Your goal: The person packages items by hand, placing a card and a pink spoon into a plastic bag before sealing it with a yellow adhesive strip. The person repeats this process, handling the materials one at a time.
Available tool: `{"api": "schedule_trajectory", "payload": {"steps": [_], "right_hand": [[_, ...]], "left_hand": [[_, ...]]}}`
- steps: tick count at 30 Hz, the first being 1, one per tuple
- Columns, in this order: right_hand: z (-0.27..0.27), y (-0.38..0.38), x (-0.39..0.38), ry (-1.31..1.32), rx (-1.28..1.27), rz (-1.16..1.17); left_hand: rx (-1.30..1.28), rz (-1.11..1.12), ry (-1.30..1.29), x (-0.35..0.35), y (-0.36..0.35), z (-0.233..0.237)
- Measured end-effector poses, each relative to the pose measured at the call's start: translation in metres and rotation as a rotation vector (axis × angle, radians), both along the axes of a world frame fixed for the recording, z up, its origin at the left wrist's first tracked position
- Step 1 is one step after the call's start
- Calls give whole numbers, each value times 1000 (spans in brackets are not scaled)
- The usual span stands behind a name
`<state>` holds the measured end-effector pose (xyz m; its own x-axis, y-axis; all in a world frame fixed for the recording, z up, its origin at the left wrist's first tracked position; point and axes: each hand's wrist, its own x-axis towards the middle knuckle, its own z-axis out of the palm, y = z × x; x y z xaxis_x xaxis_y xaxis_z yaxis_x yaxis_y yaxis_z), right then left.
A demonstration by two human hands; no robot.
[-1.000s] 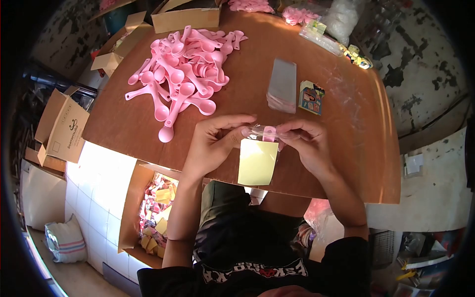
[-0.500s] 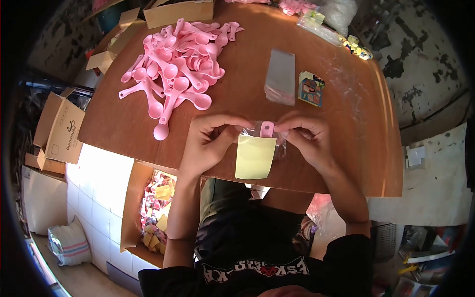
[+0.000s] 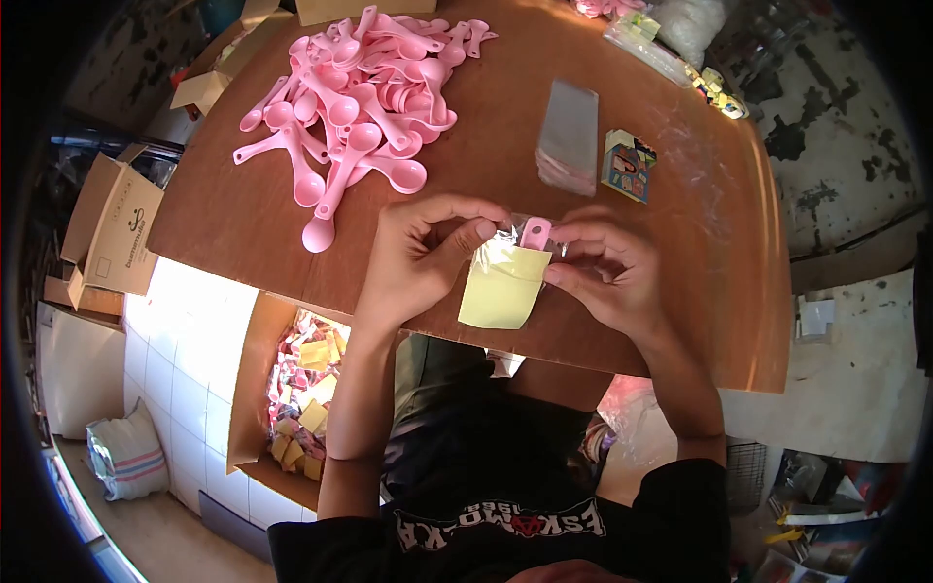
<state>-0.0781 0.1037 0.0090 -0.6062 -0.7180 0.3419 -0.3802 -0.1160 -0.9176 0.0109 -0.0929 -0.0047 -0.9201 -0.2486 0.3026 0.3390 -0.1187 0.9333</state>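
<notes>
Between my hands, over the table's near edge, is a clear plastic bag (image 3: pixel 507 233) with a pale yellow card (image 3: pixel 502 291) and a pink measuring spoon (image 3: pixel 535 233). Only the spoon's holed handle end shows, above the card; the rest is hidden. My left hand (image 3: pixel 428 248) pinches the bag's upper left side between thumb and fingers. On the other side, my right hand (image 3: pixel 612 267) has its fingers closed at the bag's right edge, beside the handle. Farther up the table lie a stack of clear bags (image 3: pixel 568 136) and a pile of printed cards (image 3: pixel 629 165).
A large heap of pink measuring spoons (image 3: pixel 355 97) covers the left of the brown table (image 3: pixel 466 126). Below the left edge stands a cardboard box (image 3: pixel 255 374) of packed pieces. Another box (image 3: pixel 117 228) stands farther left. Plastic bundles (image 3: pixel 646 49) lie at the back right.
The bag with the card and spoon has tilted, and its plastic now catches light. My right fingers have shifted down along its right edge. The whole view has moved slightly.
</notes>
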Motion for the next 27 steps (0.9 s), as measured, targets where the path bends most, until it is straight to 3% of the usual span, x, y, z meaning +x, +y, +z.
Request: {"api": "schedule_trajectory", "payload": {"steps": [3, 5, 6, 8, 12, 15, 17, 18, 19, 21, 23, 25, 27], "right_hand": [[-2, 3, 3, -137, 32, -3], [-2, 2, 2, -104, -22, -2], [-2, 2, 2, -74, -71, 5], [-4, 3, -2, -40, -83, 26], [5, 4, 3, -117, -66, 102], [11, 8, -1, -118, -76, 75], [11, 8, -4, -107, -117, 29], [13, 10, -7, -90, -91, -5], [16, 11, -9, -71, -64, -38], [18, 9, -10, -84, -58, -91], [17, 7, -13, -77, -71, -179], [16, 4, -14, -88, -99, -205], [11, 1, -17, -103, 7, -318]], "left_hand": [[-47, 6, 22, -2, 1, 2], [207, 14, 90, 0, 10, 10], [203, 11, 92, 1, 9, 9], [-26, -58, 57, 4, 4, 3], [-81, -69, -135, 32, -7, -1], [-96, -142, 42, 84, -33, -20], [-419, -230, -35, 117, -65, -23], [-447, -244, -65, 136, -78, -37], [-422, -192, -120, 157, -90, -51], [-94, 182, -457, 201, -104, -91], [-555, 482, -821, 205, -108, -96], [-1005, 370, -1031, 223, -114, -115], [-878, 81, -1213, 249, -124, -163]]}}
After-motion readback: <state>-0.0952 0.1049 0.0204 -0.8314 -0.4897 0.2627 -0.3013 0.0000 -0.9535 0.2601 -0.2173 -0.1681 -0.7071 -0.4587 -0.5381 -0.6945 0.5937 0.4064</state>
